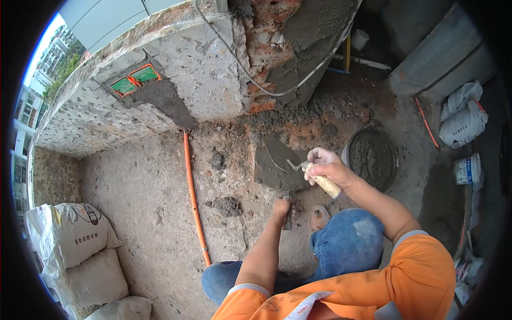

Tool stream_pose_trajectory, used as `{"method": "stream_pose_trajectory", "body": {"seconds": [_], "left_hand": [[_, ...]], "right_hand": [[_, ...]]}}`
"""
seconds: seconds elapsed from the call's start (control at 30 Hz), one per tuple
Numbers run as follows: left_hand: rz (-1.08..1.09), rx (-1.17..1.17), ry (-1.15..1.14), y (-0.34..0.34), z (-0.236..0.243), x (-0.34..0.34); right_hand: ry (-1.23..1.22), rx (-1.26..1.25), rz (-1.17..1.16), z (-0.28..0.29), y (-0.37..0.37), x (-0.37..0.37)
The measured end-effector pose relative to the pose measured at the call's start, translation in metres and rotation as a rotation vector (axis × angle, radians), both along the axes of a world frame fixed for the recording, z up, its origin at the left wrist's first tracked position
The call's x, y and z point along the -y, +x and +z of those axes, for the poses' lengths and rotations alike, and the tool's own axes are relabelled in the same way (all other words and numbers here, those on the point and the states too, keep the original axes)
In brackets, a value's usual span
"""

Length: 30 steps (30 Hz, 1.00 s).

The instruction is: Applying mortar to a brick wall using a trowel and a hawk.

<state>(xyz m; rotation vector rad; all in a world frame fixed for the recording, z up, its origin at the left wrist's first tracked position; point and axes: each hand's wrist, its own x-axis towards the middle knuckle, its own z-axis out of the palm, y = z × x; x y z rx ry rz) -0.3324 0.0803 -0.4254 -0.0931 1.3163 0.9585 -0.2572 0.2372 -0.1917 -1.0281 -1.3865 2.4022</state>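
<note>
My left hand (282,205) is closed round the handle of a grey mortar board (265,172), which is held level above the floor in front of my knees. In my right hand (329,166) is a trowel with a pale wooden handle (326,184). Its bent metal neck points left over the board, and its grey blade (278,151), coated in mortar, is hard to tell from the board. A bucket of wet grey mortar (372,158) stands just right of my right hand.
An orange conduit (192,197) runs along the floor to a wall with green-and-orange switch boxes (135,80). Mortar lumps (228,207) lie beside it. White sacks (80,234) are stacked at left; another sack (463,114) sits at right. A grey hose (234,60) hangs ahead.
</note>
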Motion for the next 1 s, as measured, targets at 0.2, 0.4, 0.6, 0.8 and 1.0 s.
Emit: {"method": "stream_pose_trajectory", "body": {"seconds": [0.2, 0.4, 0.6, 0.8, 1.0], "left_hand": [[-0.019, -0.181, 0.003, 0.02, -0.037, -0.004], [-0.149, -0.638, 0.136, 0.031, -0.044, -0.005], [0.092, -0.357, 0.05, 0.016, -0.018, 0.01], [0.071, -0.289, 0.025, 0.014, 0.023, 0.008], [0.039, -0.259, 0.058, 0.02, 0.033, -0.004]], "right_hand": [[0.106, -0.025, -0.119, 0.112, -0.025, -0.04], [0.259, -0.018, -0.263, 0.098, -0.082, -0.088], [0.29, -0.07, -0.367, 0.079, -0.144, -0.048], [-0.014, -0.161, -0.18, 0.095, -0.139, -0.064], [0.016, -0.156, -0.29, 0.098, -0.118, -0.08]]}}
